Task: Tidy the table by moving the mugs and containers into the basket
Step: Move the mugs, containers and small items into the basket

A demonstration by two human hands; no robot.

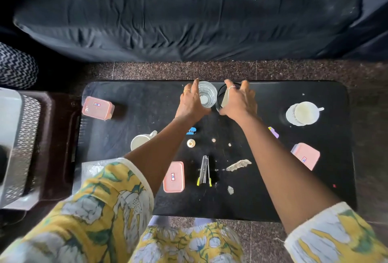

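At the black table's far edge my left hand (191, 103) wraps a clear glass (207, 95), and my right hand (239, 101) wraps a dark mug (223, 97) beside it. A white mug (140, 141) stands near my left forearm. A white cup on a saucer (304, 112) sits at the right. Three pink-lidded containers lie on the table: one far left (97, 108), one at the front (173, 176), one at the right (305, 155). The grey mesh basket (23, 143) stands left of the table on a brown stool.
Metal tongs with yellow tips (204, 171), a small bottle (191, 143), a blue clip (191, 131), a purple clip (274, 132) and scraps lie on the table (262, 189). A dark sofa (189, 21) runs behind it.
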